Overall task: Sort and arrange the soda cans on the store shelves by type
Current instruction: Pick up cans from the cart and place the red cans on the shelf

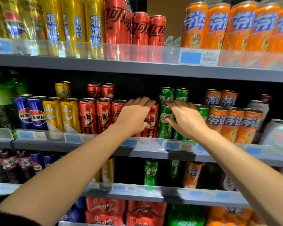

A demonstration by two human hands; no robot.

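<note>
Two hands (160, 118) — slim glossy cans (158, 121)

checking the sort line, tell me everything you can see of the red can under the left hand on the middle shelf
The red can is a slim metallic can with black lettering, standing upright in the front row of the middle shelf, last red one before the green can on its right. The left hand covers its top and left side, fingers over the rim and thumb on its front. Its base sits behind the clear price rail.
</note>
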